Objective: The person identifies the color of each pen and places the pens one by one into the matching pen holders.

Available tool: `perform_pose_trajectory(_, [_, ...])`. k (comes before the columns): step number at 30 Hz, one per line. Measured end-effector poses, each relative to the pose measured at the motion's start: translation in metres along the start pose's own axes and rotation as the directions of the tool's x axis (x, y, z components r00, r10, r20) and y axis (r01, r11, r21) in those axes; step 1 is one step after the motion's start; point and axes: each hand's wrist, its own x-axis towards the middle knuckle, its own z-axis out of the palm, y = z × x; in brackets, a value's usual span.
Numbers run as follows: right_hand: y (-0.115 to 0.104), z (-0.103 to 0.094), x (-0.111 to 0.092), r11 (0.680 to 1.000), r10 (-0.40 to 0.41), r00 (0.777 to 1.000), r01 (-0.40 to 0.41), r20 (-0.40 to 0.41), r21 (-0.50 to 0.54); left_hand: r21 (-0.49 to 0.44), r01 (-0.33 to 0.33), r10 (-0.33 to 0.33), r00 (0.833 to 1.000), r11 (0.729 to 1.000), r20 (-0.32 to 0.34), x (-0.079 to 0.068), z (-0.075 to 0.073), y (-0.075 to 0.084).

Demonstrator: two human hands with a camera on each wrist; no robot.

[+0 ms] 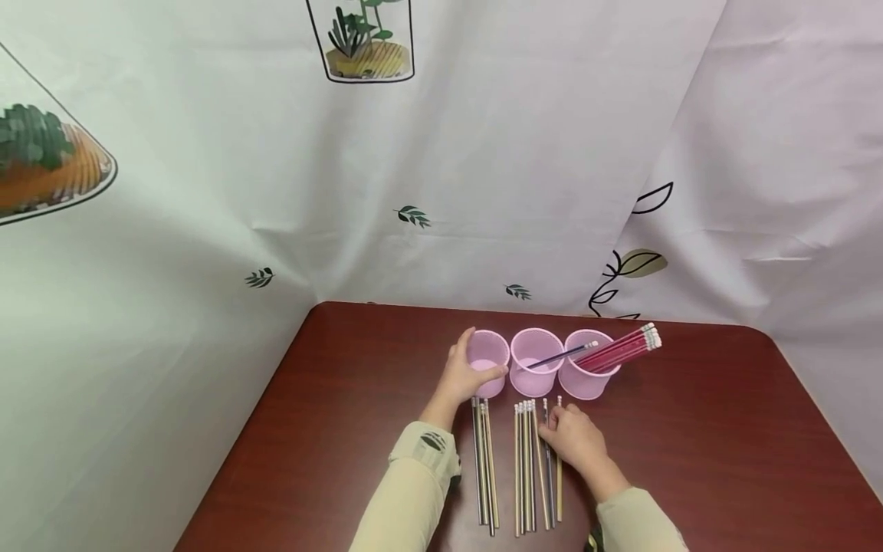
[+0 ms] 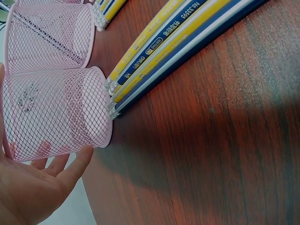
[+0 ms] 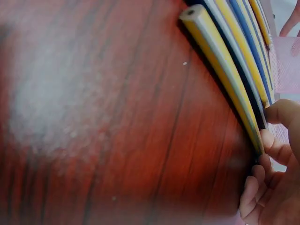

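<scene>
Pink mesh cups stand in a row on a red-brown wood-grain table (image 1: 717, 429), toward its far side. Left hand (image 1: 461, 379) grips the left cup (image 1: 491, 349), thumb across its near side and fingers at its left side. Within the middle cup (image 1: 534, 385), one blue pencil (image 1: 559, 357) leans to the right. The right cup (image 1: 582, 386) holds a bundle of red pencils (image 1: 617, 352), white ends up and tilted right. Nearer, a left group of pencils (image 1: 486, 468) in blue and yellow lies with eraser ends just beside the left cup's base. A larger middle group of pencils (image 1: 526, 468) lies to its right, eraser ends toward the cups. Right hand (image 1: 576, 438) pinches a dark blue pencil (image 1: 549, 479) near its far end between thumb and forefinger, its other fingers curled. A yellow pencil (image 1: 559, 494) lies just right of that one, partly under the hand. Both forearms wear pale sleeves (image 1: 410, 491).
</scene>
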Motion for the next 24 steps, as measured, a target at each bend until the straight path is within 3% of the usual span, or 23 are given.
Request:
perform_pose_trajectory(7, [0.001,-0.007,0.005,0.991,0.063,0.997,-0.068,0.053,0.111,-0.001,-0.014,0.014,1.0,1.0,-0.009,0.002,-0.001,0.003])
perform_pose_trajectory(13, [0.003,-0.01,0.008,0.964,0.091,0.992,-0.111,0.092,0.24,0.003,0.005,-0.005,1.0,1.0,-0.013,0.003,-0.003,0.003])
perform_pose_trajectory(24, [0.007,-0.014,-0.001,0.908,0.071,0.996,-0.084,0.046,0.41,-0.007,0.01,-0.01,1.0,1.0,-0.008,-0.002,-0.001,0.002])
